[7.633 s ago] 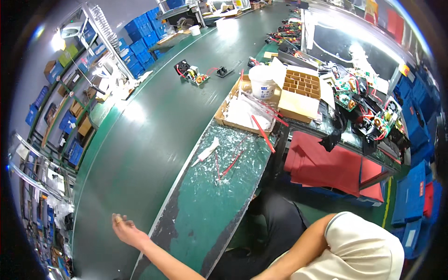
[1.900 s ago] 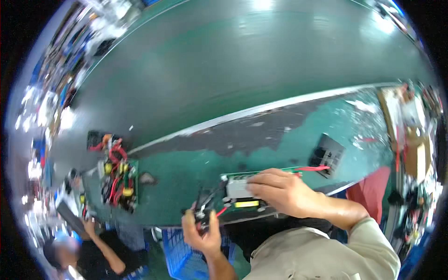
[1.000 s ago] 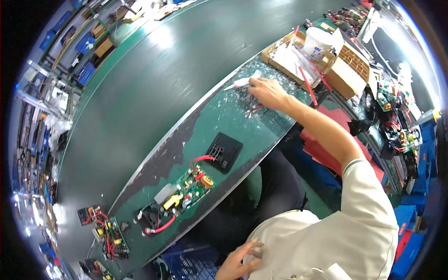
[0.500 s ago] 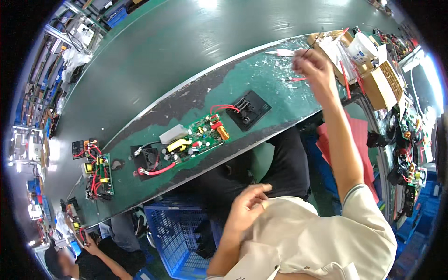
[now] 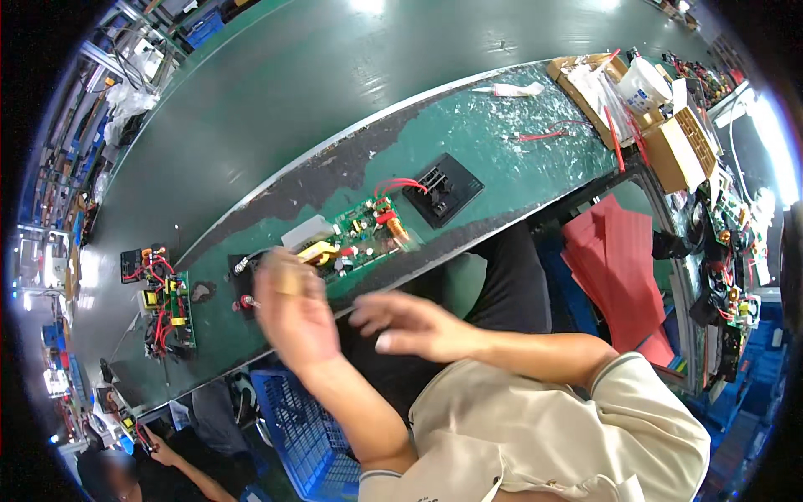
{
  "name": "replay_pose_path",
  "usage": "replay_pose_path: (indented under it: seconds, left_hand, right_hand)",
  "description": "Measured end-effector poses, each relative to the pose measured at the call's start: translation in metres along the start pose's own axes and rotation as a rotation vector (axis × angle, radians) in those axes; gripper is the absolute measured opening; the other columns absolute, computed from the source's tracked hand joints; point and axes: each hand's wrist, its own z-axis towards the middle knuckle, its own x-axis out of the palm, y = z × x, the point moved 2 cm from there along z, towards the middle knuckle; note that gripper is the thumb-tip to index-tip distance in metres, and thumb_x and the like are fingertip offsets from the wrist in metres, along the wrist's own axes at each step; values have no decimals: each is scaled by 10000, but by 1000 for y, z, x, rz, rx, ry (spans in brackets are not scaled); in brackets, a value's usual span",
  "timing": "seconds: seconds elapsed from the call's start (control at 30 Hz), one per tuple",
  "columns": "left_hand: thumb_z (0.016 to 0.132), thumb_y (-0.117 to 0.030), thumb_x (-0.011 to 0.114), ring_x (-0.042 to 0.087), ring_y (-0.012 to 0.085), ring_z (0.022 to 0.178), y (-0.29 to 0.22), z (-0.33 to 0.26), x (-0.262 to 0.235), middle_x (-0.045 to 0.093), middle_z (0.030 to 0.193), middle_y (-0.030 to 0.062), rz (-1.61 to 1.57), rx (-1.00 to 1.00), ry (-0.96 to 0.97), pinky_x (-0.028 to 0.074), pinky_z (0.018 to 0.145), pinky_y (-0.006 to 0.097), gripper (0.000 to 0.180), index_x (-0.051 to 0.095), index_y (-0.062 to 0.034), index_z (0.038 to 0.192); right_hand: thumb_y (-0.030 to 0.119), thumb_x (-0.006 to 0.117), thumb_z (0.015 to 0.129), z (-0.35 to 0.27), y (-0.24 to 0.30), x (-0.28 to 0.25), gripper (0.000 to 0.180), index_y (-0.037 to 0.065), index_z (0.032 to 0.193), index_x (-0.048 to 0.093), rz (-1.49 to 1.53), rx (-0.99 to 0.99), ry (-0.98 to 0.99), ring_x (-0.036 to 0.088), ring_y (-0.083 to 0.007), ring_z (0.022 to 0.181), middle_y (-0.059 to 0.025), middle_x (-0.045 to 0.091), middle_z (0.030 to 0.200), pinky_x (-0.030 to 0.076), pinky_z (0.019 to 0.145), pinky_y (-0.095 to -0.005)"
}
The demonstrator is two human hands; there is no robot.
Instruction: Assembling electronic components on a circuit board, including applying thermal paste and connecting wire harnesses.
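My left hand (image 5: 294, 314) is over the left end of a green circuit board (image 5: 360, 230), covering much of a black fan panel (image 5: 241, 266). Motion blurs its fingers, so its grip cannot be made out. My right hand (image 5: 414, 326) hovers in front of the bench edge, open, with thumb and fingers apart and nothing in them. The board carries yellow, red and copper-coloured parts and a pale grey heat sink (image 5: 308, 233). Red wires (image 5: 400, 184) join its right end to a black square end panel (image 5: 446, 191) lying on the bench.
A second wired board (image 5: 177, 309) lies farther left. Toward the far right are a white tube (image 5: 512, 89), loose red wires (image 5: 539, 135) and cardboard boxes (image 5: 676, 155) with a white tub (image 5: 644, 86). Red sheets (image 5: 615, 272) and a blue crate (image 5: 305, 435) are below. A co-worker's hand (image 5: 159, 448) shows lower left.
My right hand has come back from the far right, by the tube and loose wires, to the bench's front edge. My left hand has risen from my lap to the fan panel.
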Motion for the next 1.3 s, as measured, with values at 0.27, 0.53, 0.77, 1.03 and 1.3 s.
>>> replay_pose_path:
  seconds: [0.27,0.53,0.77,1.03,1.3]
  left_hand:
    - [976,-31,546,593,151,919,-101,84,-27,608,1094,142,-253,233,256,533,776,236,300,520,38,1267]
    - [967,-11,550,579,179,943,-145,102,-29,599,1105,149,-250,354,281,525,808,263,317,497,44,1275]
    - [966,-14,549,561,190,966,-147,96,-46,585,1119,154,-283,395,219,521,815,279,337,481,48,1291]
    - [984,5,492,557,226,951,-159,106,-62,548,1093,166,-494,350,304,523,823,324,283,489,61,1261]
    - [977,34,435,552,266,979,-155,82,-62,550,1140,183,-604,287,274,506,865,373,327,469,47,1302]
  right_hand:
    - [461,535,983,-23,-72,67,657,50,1463,356,485,644,378,443,-165,1304,-77,466,1425,383,1078,-366]
    - [722,447,879,-54,-75,92,869,114,1484,307,985,1055,490,452,-250,1330,-115,445,1459,423,1056,-460]
    - [756,431,858,-61,-76,86,857,115,1425,396,777,1071,605,602,-245,1134,-95,580,1310,514,929,-334]
    - [839,404,785,-69,-88,90,1027,64,1458,364,1047,942,916,476,-239,1298,-111,465,1451,395,1071,-371]
    - [708,491,869,-39,-94,56,961,46,1516,228,660,716,472,394,-274,1368,-169,385,1502,315,1128,-447]
